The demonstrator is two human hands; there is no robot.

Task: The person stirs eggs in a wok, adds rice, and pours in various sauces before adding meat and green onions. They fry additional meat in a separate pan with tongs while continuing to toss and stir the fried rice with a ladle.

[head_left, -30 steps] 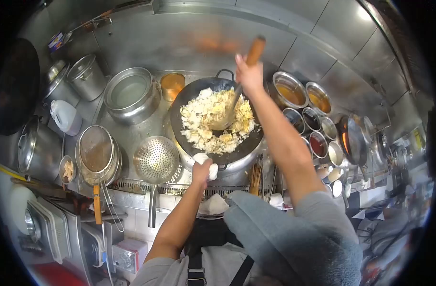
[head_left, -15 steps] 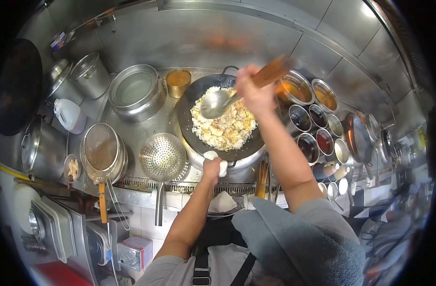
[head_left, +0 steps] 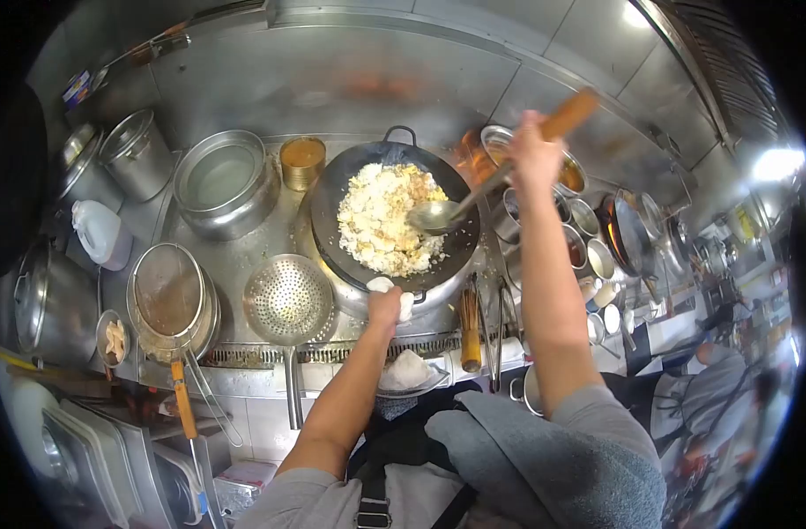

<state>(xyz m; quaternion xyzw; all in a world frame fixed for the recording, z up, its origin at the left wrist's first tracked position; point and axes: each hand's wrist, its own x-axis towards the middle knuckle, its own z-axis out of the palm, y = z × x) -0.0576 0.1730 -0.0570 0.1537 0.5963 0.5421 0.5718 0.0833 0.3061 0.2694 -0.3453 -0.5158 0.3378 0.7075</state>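
Observation:
A black wok (head_left: pixel 456 249) sits on the stove with white rice mixed with yellow egg-like pieces (head_left: pixel 381 212) in it. My right hand (head_left: pixel 537 160) is wrapped round a ladle (head_left: pixel 432 218) with a wooden handle end. The ladle's bowl rests against the right side of the rice, and its handle slants up to the right. At the wok's near edge, my left hand (head_left: pixel 385 309) is closed on a folded white cloth (head_left: pixel 405 306), beside the near loop handle. How much of that handle lies under the cloth is hidden.
Left of the wok lie a perforated strainer (head_left: pixel 288 300), a large pot of liquid (head_left: pixel 257 198) and a brown-filled tin (head_left: pixel 303 165). A bamboo brush (head_left: pixel 471 339) stands at the front edge. Seasoning containers (head_left: pixel 600 258) line the right, where another person (head_left: pixel 698 397) is blurred.
My right hand and the ladle have moved right, the bowl passing from the rice's upper left to its right side. My left hand stays at the cloth. The camera view has shifted.

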